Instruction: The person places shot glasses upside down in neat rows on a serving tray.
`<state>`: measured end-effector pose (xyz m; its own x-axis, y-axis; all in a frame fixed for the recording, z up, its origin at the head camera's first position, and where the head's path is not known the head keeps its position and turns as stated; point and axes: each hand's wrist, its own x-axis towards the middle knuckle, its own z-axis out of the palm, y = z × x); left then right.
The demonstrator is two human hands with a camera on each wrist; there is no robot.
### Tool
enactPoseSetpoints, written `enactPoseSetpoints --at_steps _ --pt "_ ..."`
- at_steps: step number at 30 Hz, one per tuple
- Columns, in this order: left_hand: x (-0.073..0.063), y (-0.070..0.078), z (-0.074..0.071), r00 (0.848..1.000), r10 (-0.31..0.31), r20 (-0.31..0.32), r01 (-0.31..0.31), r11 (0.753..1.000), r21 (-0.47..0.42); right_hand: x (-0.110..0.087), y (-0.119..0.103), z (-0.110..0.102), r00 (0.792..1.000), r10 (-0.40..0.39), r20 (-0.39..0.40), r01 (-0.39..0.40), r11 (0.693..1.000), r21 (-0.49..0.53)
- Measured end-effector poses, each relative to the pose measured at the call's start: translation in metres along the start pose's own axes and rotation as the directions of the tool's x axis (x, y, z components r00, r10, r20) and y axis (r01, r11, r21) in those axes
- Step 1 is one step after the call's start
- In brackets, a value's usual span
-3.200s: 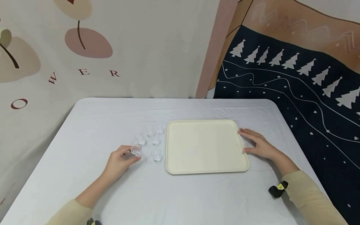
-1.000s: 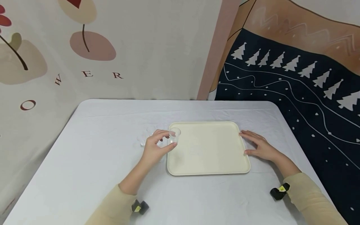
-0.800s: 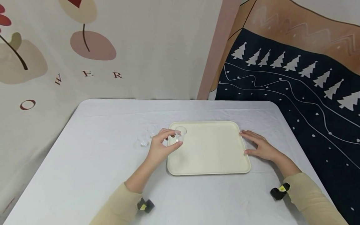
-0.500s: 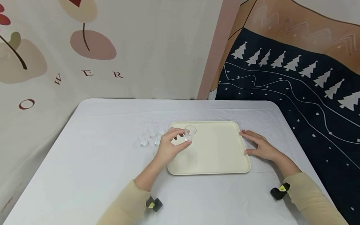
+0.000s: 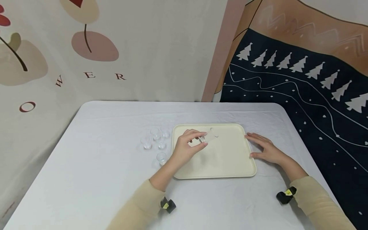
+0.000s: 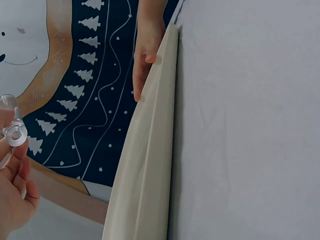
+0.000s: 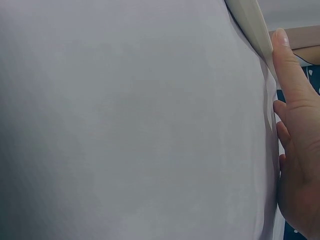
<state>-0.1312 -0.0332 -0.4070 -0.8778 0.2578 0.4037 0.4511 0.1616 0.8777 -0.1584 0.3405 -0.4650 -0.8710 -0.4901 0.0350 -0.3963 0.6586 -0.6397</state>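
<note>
In the head view my left hand [image 5: 187,147] is above the left-middle part of a cream tray [image 5: 224,166]. Its thumb and fingers pinch a small clear shot glass [image 5: 202,139] near the base. The glass leans over, with its mouth turned away to the right. The left wrist view shows the round bottom of the shot glass [image 6: 16,133] between the fingertips, raised off the tray. My right hand [image 5: 265,149] lies at the tray's right edge, thumb and fingers spread and touching the rim. From the right wrist, its thumb [image 7: 287,65] shows alongside the tray edge [image 7: 252,25].
Several more clear shot glasses [image 5: 162,157] stand upright on the white tablecloth [image 5: 115,143], just left of the tray. Behind the table hangs a pale printed cloth [image 5: 161,48]; a dark blue one with white trees [image 5: 287,86] hangs at the right.
My left hand has carried the shot glass rightward from the group of glasses to over the tray. The glass has tipped over to the right in the last half second. My right hand stays put.
</note>
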Motion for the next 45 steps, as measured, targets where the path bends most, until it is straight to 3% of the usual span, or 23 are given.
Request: enactPoseSetpoints --at_steps 5,10,24,32,45 --pt "0.004 -0.005 0.008 1.0 0.004 0.03 -0.005 1.0 0.028 0.0 0.001 0.0 1.0 0.005 0.006 -0.005 1.0 -0.002" --pt "0.008 -0.007 0.016 0.998 -0.032 0.048 0.029 0.997 0.078 0.0 0.001 0.0 1.0 0.001 0.004 -0.001 1.0 -0.004" --pt "0.021 -0.014 0.042 0.999 -0.047 0.026 0.044 0.993 0.108 -0.001 0.002 0.001 1.0 -0.008 -0.003 0.008 1.0 0.005" --pt "0.025 -0.02 0.061 1.0 -0.023 0.015 0.022 0.998 0.067 -0.001 0.003 0.002 1.0 0.003 -0.006 -0.003 1.0 0.001" --pt "0.036 -0.024 0.094 0.998 -0.057 0.016 0.056 0.998 0.024 -0.001 -0.001 0.001 1.0 -0.002 -0.002 0.002 1.0 -0.013"
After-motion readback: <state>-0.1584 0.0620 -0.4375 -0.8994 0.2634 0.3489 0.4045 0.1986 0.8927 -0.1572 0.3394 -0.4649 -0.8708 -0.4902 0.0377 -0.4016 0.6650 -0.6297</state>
